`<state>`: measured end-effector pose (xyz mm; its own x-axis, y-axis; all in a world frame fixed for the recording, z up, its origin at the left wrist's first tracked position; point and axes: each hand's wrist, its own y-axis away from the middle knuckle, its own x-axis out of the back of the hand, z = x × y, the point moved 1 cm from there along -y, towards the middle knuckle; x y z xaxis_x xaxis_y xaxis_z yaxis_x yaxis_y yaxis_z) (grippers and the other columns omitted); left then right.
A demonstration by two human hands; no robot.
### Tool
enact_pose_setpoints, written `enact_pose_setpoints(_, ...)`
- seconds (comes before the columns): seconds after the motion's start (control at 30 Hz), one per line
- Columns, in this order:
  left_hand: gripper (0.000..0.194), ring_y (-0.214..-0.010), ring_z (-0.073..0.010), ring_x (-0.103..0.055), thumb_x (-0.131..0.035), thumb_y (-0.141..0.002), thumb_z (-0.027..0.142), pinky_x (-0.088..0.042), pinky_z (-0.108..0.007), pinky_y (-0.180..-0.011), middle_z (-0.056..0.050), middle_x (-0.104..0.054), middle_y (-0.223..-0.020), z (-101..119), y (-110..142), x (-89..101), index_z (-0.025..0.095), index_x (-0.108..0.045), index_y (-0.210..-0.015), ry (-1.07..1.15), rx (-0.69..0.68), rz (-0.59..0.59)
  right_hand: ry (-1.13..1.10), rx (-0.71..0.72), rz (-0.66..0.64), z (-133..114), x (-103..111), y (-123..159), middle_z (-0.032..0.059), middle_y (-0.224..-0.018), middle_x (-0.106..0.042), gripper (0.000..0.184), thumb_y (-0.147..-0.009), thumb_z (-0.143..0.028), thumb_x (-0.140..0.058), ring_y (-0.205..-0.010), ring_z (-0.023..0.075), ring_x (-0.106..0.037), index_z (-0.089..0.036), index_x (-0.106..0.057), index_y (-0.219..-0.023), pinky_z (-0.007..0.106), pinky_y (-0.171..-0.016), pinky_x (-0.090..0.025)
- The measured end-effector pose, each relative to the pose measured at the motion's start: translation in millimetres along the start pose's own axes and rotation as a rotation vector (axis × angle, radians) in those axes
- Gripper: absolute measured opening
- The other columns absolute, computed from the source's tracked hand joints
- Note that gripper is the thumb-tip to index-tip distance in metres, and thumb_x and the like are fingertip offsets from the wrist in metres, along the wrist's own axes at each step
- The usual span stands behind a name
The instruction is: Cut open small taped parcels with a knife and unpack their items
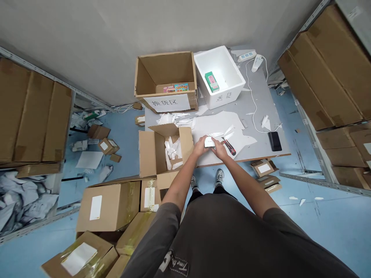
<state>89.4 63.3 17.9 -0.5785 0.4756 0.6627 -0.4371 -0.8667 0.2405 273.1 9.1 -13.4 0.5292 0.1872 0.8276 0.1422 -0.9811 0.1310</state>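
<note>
A small white box (208, 142) is held between my two hands, just above the front part of the table. My left hand (199, 146) grips its left side, and my right hand (220, 149) has its right side. Some of the fingers are hidden behind the box. Just right of my right hand, a red and black utility knife (229, 146) lies on white paper (222, 119). To the left of my left hand stands an open cardboard box (164, 150) with white paper scraps inside.
At the back of the table (256, 112) are a labelled carton (166, 104) and a white foam bin (222, 100), each holding small packages. A black phone (274, 141) and a power strip (247, 56) lie to the right. Taped cartons (108, 208) are stacked at lower left; shelves flank both sides.
</note>
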Motion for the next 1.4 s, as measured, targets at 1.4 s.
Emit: enact_pose_setpoints(1.4, 0.089, -0.14, -0.0342, -0.062, -0.089, -0.083, 0.035, -0.052, -0.039, -0.113, -0.009, -0.061, -0.155, 229, -213, 265.7, 0.029, -0.046, -0.161, -0.226, -0.383, 0.395, 0.1, 0.248, 0.432, -54, 345, -231, 0.0165, -0.148, -0.064, 0.079, -0.095, -0.023, -0.066, -0.129, 0.0394, -0.065, -0.02, -0.038, -0.169, 0.051, -0.107, -0.057)
